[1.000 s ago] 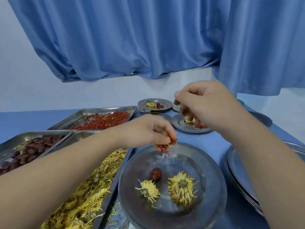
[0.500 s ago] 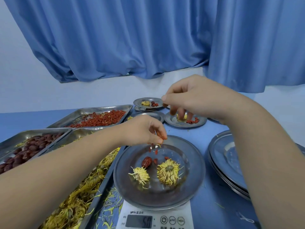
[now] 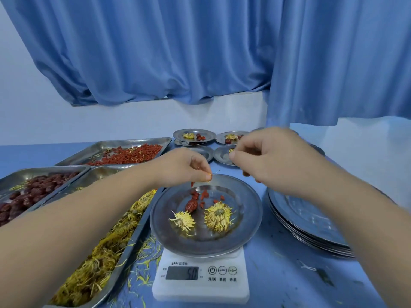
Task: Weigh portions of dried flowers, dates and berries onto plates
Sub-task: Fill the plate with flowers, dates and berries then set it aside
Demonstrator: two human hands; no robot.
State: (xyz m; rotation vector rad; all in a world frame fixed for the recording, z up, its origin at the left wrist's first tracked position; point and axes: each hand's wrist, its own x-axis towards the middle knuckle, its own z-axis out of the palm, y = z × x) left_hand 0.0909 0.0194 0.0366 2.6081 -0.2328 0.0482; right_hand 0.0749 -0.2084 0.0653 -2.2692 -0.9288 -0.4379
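Observation:
A steel plate (image 3: 242, 221) stands on a white kitchen scale (image 3: 201, 276) whose display reads 5.0. On the plate lie two dried yellow flowers (image 3: 216, 216), one red date (image 3: 191, 205) and several red berries (image 3: 203, 194). My left hand (image 3: 189, 166) hovers over the plate's far rim, fingertips pinched on a few berries, one dropping below them. My right hand (image 3: 266, 158) hangs above and right of the plate, fingers curled; I cannot tell whether it holds anything.
Three steel trays sit at the left: berries (image 3: 126, 155), dates (image 3: 33, 192), dried flowers (image 3: 95, 267). Small filled plates (image 3: 194, 136) stand at the back. A stack of steel plates (image 3: 307, 221) lies right of the scale. Loose petals litter the blue table.
More berries have landed on the plate beside the date. My right hand has moved right and slightly lower. The view has tilted down, bringing the whole scale into sight.

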